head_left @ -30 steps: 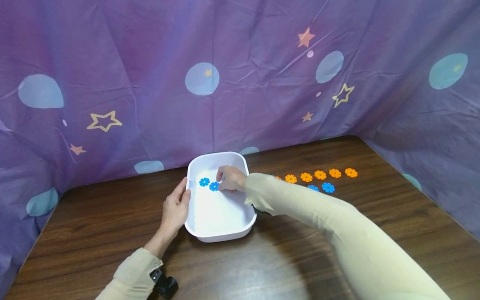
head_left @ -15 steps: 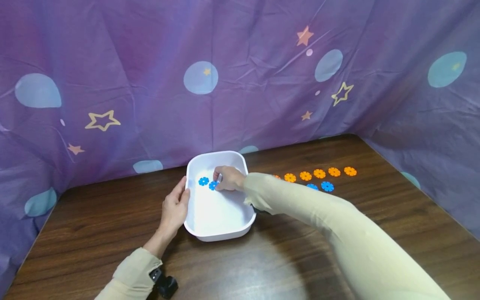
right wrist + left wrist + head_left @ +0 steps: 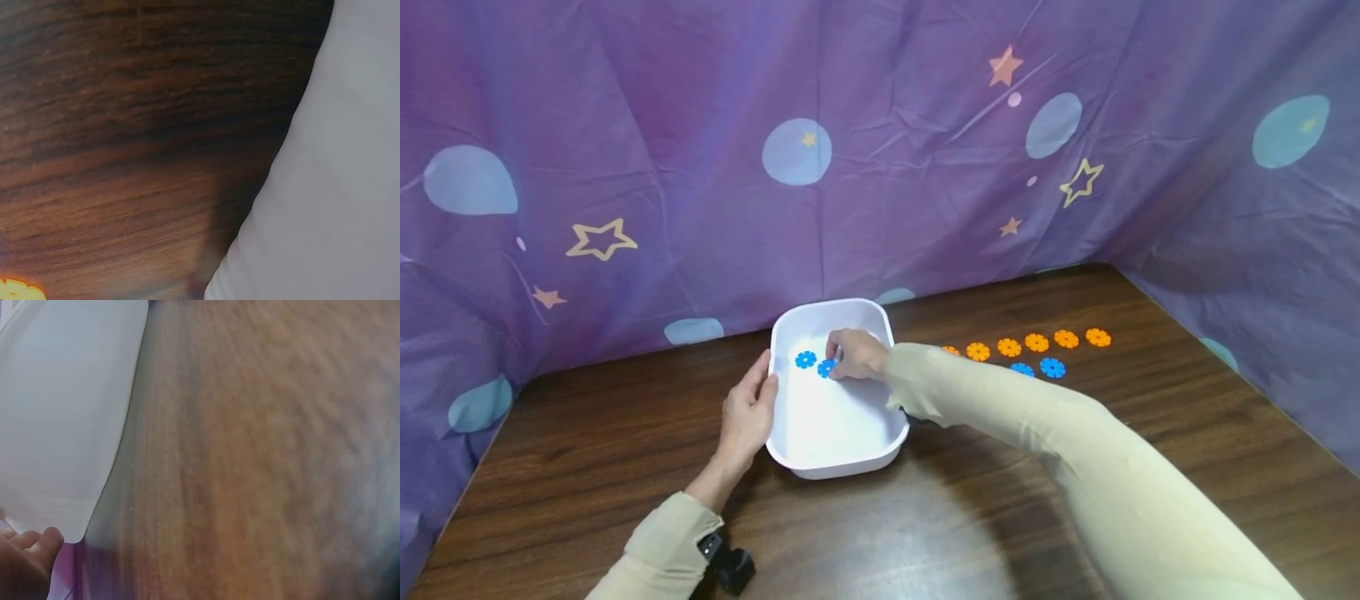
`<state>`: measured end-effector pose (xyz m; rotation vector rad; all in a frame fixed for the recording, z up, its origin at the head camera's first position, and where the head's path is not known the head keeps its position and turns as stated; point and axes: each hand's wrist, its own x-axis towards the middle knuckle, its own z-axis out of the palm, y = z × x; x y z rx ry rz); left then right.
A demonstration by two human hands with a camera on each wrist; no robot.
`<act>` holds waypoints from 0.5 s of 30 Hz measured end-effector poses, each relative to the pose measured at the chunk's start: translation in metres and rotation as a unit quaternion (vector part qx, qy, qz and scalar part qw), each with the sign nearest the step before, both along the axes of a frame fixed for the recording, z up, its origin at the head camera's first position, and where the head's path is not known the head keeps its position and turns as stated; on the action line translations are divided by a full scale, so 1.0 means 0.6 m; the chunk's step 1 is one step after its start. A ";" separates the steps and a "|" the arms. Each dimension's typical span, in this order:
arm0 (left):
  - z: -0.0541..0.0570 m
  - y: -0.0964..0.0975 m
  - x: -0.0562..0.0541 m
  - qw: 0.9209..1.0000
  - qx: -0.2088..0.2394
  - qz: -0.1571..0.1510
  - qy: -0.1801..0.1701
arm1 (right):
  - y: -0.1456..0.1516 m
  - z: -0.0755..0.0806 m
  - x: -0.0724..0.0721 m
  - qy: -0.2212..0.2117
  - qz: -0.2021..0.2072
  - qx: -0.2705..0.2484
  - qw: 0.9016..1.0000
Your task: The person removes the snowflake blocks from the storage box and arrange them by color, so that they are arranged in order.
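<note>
A white plastic tub (image 3: 842,472) stands on the wooden table. My left hand (image 3: 747,414) holds its left side, thumb at the rim and fingers along the outer wall; the left wrist view shows those fingertips (image 3: 51,539) at the tub's edge. Inside, near the far end, lies a blue notched plastic disc (image 3: 806,360). Just right of it, my right hand (image 3: 857,354) reaches over the tub's right rim and pinches a second blue notched disc (image 3: 825,368), its right part covered by the thumb. The right wrist view shows only table, tub wall and an orange disc edge (image 3: 20,290).
On the table (image 3: 1187,400) right of the tub runs a row of several orange notched discs (image 3: 1037,342), partly behind the right sleeve (image 3: 1000,400). Two blue discs (image 3: 1052,367) lie in front of that row. A purple patterned curtain (image 3: 715,167) hangs behind and to the right.
My right hand has moved slightly left over the second blue disc, staying at its right edge. My left hand stays at the tub's side. The whole head view has shifted slightly.
</note>
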<state>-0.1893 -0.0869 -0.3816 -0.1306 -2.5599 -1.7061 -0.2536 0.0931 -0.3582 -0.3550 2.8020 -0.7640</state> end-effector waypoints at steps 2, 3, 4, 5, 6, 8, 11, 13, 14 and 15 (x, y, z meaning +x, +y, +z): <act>0.000 0.000 -0.001 1.000 0.000 0.002 0.004 | 0.000 0.000 -0.001 -0.004 -0.005 0.004 1.000; 0.000 0.000 -0.001 1.000 0.000 0.003 0.003 | 0.000 0.001 -0.001 -0.009 -0.007 0.005 1.000; 0.000 0.000 0.000 1.000 0.000 0.004 0.004 | 0.000 0.001 -0.001 -0.011 -0.009 0.006 1.000; 0.000 0.000 0.000 1.000 0.000 0.005 0.004 | 0.000 0.001 -0.001 -0.011 -0.011 0.008 1.000; 0.000 0.000 0.000 1.000 0.001 0.006 0.006 | 0.001 0.001 -0.001 -0.012 -0.012 0.009 1.000; 0.000 0.000 0.001 1.000 0.001 0.005 0.005 | 0.001 0.001 -0.001 -0.014 -0.013 0.005 1.000; 0.000 0.001 0.001 1.000 0.002 0.005 0.008 | 0.002 0.000 -0.002 -0.013 -0.015 -0.004 1.000; -0.001 0.001 0.001 1.000 0.001 0.005 0.009 | 0.003 0.001 -0.001 -0.014 -0.016 -0.013 1.000; -0.001 0.001 0.000 1.000 0.001 0.005 0.009 | 0.003 0.001 0.000 -0.013 -0.015 -0.017 1.000; -0.001 0.001 0.001 1.000 0.001 0.005 0.010 | 0.004 0.001 0.000 -0.012 -0.015 -0.021 1.000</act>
